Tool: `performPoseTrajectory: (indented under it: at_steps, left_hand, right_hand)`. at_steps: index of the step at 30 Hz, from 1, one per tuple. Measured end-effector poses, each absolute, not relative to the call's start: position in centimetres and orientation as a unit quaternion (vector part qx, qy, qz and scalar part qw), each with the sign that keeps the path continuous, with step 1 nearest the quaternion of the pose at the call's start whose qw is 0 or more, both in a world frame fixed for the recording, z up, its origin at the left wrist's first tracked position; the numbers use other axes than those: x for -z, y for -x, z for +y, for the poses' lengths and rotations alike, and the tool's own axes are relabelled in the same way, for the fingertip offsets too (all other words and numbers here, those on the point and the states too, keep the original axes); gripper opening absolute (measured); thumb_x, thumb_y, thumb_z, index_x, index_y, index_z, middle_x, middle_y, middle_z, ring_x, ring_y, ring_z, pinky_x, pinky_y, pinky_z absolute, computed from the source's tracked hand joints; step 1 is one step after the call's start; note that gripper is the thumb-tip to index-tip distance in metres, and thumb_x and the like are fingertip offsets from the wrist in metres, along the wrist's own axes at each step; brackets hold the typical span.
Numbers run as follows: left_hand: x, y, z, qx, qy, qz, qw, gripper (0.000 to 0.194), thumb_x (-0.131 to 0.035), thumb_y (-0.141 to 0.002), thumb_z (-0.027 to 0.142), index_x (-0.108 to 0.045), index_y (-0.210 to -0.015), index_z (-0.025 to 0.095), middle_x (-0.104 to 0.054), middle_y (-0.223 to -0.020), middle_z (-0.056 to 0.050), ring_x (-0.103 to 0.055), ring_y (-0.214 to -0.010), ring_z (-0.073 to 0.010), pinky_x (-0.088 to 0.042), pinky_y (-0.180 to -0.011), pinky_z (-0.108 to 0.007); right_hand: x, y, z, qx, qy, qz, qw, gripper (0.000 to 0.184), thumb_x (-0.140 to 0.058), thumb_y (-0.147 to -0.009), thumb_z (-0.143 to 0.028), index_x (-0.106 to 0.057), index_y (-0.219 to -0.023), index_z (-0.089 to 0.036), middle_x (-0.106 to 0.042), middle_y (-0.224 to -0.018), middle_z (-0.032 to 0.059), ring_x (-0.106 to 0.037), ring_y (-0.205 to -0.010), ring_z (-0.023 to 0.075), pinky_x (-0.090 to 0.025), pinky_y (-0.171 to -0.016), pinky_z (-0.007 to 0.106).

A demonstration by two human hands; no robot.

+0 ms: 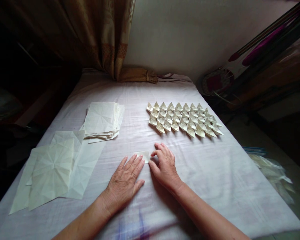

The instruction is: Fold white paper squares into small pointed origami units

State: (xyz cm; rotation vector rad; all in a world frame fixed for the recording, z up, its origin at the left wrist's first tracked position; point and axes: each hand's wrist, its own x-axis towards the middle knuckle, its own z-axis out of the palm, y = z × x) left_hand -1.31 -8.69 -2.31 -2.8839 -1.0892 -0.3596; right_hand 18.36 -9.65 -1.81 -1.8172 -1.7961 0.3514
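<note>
A small folded piece of white paper lies flat on the cloth-covered table. My left hand rests with its fingers stretched over the paper's left part and hides some of it. At the right edge of the paper is my right hand, its thumb and forefinger curved and apart; whether they touch the edge I cannot tell. Several folded paper boats with pointed tips stand in close rows beyond my right hand.
A stack of creased square paper sheets lies at the back left. Nearer on the left, loose creased sheets overlap. A brown curtain hangs at the far edge, and plastic bags lie beyond the table's right edge.
</note>
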Motion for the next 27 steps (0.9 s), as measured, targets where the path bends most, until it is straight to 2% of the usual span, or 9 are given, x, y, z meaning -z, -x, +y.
performPoseTrajectory:
  at_steps: [5,8,10,12,18,27]
  left_hand:
    - [2.4,1.4,-8.6,0.126,0.93,-0.345,0.035,0.051,-0.039,-0.098,0.046,-0.047,-0.142,0.02,-0.049,-0.148,-0.003,-0.04,-0.138,-0.0196,-0.016,-0.119,-0.038]
    - [2.5,1.5,-8.5,0.121,0.931,-0.343,0.036,0.051,-0.04,-0.098,0.047,-0.048,-0.141,0.021,-0.05,-0.147,-0.004,-0.041,-0.138,-0.0203,-0.018,-0.118,-0.039]
    - [2.5,1.5,-8.5,0.118,0.931,-0.342,0.034,0.052,-0.039,-0.098,0.048,-0.048,-0.141,0.021,-0.052,-0.146,-0.005,-0.042,-0.137,-0.021,-0.02,-0.118,-0.039]
    - [2.4,1.4,-8.5,0.122,0.932,-0.341,0.031,0.051,-0.038,-0.098,0.049,-0.049,-0.14,0.022,-0.053,-0.144,-0.005,-0.044,-0.135,-0.021,-0.021,-0.117,-0.039]
    - [1.8,1.4,-8.3,0.119,0.935,-0.333,0.022,0.05,-0.038,-0.098,0.051,-0.051,-0.139,0.023,-0.052,-0.145,-0.004,-0.044,-0.135,-0.0203,-0.019,-0.117,-0.038]
    - [0.6,4.3,-8.5,0.065,0.937,-0.344,-0.004,0.057,-0.042,-0.094,0.058,-0.048,-0.141,0.025,-0.052,-0.145,-0.003,-0.044,-0.134,-0.0231,-0.005,-0.119,-0.041]
  right_hand:
    - [1.9,-18.4,-9.5,-0.131,0.678,-0.68,0.248,0.019,-0.057,-0.08,-0.015,-0.062,-0.097,-0.021,-0.052,-0.141,0.0131,-0.036,-0.139,0.0335,-0.032,-0.106,0.058]
    - [1.7,-18.5,-10.0,-0.101,0.641,-0.728,0.222,0.035,-0.053,-0.086,-0.016,-0.059,-0.12,-0.02,-0.046,-0.147,0.0137,-0.03,-0.142,0.0321,-0.028,-0.109,0.058]
    - [1.6,-18.6,-10.6,-0.086,0.597,-0.773,0.198,0.047,-0.051,-0.09,-0.021,-0.049,-0.137,-0.02,-0.041,-0.151,0.0123,-0.027,-0.145,0.0298,-0.022,-0.114,0.057]
    - [1.4,-18.7,-11.1,-0.091,0.56,-0.806,0.171,0.053,-0.051,-0.093,-0.028,-0.042,-0.145,-0.021,-0.04,-0.153,0.0098,-0.028,-0.145,0.0278,-0.016,-0.117,0.054]
    - [1.3,-19.2,-11.4,-0.113,0.549,-0.819,0.126,0.058,-0.052,-0.094,-0.043,-0.04,-0.147,-0.021,-0.039,-0.153,0.0082,-0.031,-0.143,0.0288,-0.018,-0.118,0.054]
    - [1.4,-20.3,-11.0,-0.134,0.526,-0.837,0.067,0.065,-0.047,-0.095,-0.052,-0.031,-0.152,-0.022,-0.03,-0.157,0.007,-0.022,-0.146,0.0319,-0.014,-0.117,0.058]
